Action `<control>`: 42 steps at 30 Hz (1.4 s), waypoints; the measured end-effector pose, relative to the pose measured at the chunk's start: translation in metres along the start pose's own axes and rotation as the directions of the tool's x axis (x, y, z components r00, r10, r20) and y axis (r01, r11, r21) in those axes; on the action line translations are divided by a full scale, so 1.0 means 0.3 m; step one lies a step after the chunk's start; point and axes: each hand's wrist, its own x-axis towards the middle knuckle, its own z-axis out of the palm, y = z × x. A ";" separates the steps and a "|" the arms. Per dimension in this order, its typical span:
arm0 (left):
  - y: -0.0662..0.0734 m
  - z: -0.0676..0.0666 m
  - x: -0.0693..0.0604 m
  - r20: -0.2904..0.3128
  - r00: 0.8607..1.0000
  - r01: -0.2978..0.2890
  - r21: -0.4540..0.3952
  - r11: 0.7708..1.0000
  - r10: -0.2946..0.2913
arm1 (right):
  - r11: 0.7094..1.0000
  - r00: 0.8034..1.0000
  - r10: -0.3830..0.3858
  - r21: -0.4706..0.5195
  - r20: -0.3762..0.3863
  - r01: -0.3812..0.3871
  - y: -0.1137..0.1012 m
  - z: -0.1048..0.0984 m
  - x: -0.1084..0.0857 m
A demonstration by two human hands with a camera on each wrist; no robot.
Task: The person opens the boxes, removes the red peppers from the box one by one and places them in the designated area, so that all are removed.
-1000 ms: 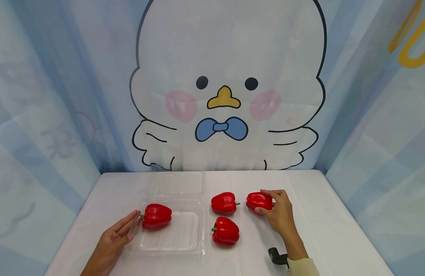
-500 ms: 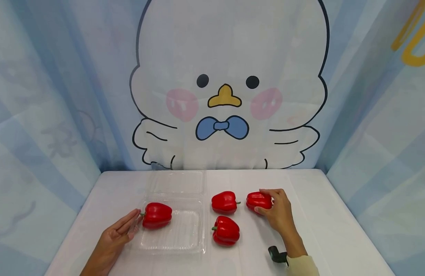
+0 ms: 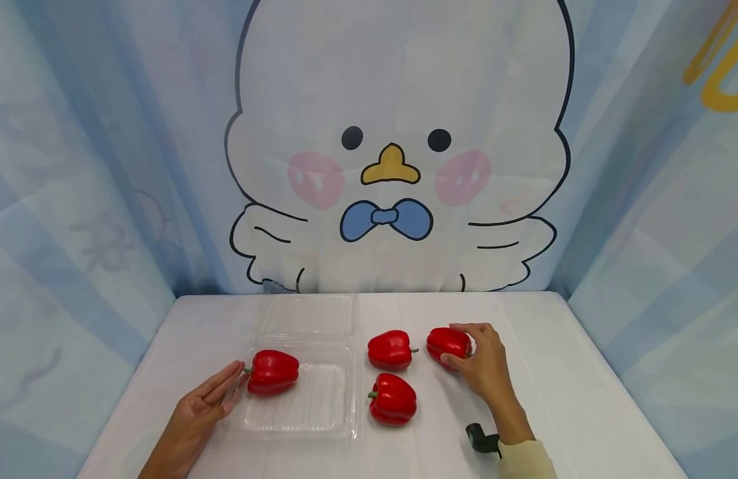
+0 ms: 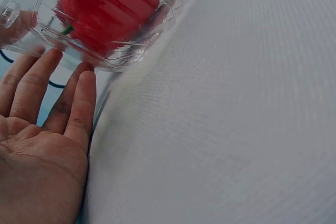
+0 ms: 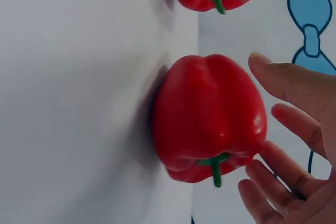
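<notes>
On the left, a clear plastic clamshell container (image 3: 353,419) lies with its lid (image 3: 309,316) folded back. Inside it is a red bell pepper (image 3: 273,372), its green stem facing left. My left hand (image 3: 191,416) touches the container's left side with fingers straight; its fingertips (image 4: 55,55) meet the plastic in the left wrist view. At the right, my right hand (image 3: 490,369) holds another red bell pepper (image 5: 210,114) between thumb and fingers. Whether that pepper is off the table I cannot tell.
Between the container and my right hand lie two more red bell peppers, a rear one (image 3: 389,350) and a front one (image 3: 392,400). A black device (image 3: 482,439) sits at my right wrist. Behind the white table (image 3: 560,386) hangs a printed curtain (image 3: 398,86).
The pepper in my right hand has shifted and turned slightly, away from me. My left hand and the container stay where they were. The head view has tilted a little.
</notes>
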 end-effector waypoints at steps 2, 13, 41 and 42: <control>0.000 0.001 0.000 -0.002 1.000 0.005 0.004 1.000 -0.005 | 1.000 1.000 -0.003 0.003 -0.005 0.003 -0.013 -0.006 -0.001; 0.001 0.005 0.000 -0.010 1.000 0.018 0.009 1.000 -0.018 | 0.995 0.997 -0.057 0.081 -0.041 0.061 -0.133 -0.035 -0.037; 0.000 0.002 0.004 0.001 1.000 0.010 0.006 1.000 -0.010 | 0.934 0.982 -0.178 0.304 -0.063 0.188 -0.341 0.059 -0.154; 0.000 0.002 0.003 0.003 1.000 0.005 0.003 1.000 -0.005 | 0.931 0.982 -0.179 0.314 -0.058 0.188 -0.349 0.064 -0.155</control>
